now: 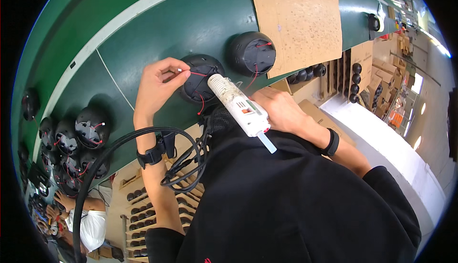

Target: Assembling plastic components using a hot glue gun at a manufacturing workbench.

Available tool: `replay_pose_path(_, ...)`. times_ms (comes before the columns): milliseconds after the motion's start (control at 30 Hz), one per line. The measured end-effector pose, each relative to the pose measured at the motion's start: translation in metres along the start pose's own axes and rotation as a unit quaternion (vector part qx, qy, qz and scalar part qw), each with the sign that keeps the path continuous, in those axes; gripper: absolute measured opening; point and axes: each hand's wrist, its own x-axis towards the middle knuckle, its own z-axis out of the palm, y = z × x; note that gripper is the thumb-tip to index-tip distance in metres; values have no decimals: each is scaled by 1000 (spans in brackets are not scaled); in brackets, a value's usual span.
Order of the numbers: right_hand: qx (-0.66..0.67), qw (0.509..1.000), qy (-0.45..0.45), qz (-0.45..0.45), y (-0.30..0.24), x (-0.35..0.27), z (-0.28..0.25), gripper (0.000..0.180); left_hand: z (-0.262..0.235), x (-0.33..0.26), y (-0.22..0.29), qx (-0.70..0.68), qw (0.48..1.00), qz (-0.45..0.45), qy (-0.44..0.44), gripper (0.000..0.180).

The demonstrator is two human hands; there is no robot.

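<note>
Between thumb and fingertips, my left hand [161, 82] pinches a thin red wire [199, 74] near its small white connector [180, 70]. That wire runs to a round black housing [193, 89], lying with its inner side up on the green table. My right hand [279, 109] grips a white hot glue gun [238, 105], its fingers partly hidden behind the body. The gun's ribbed front end is over the housing's right part; its tip cannot be made out. A pale glue stick [266, 142] sticks out of the back. Another red wire end hangs at the housing's near edge.
A second black housing [253, 53] with red wires sits to the right, beside a flat cardboard sheet [298, 22]. Several more housings [90, 127] cluster at left, near a co-worker's hand [64, 200]. A thick black cable [112, 147] arcs across my left forearm. A tape roll [374, 22] stands far right.
</note>
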Motion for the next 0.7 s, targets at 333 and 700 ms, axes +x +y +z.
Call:
replay_pose_path(333, -5, 1000, 17, -13, 6, 1, 3, 30, 3, -21, -16, -3, 999, 8, 31, 12)
replay_pose_path(700, 43, 999, 6, -17, 5, -7, -8, 38, 35, -64, -43, 66, 985, -132, 93, 28)
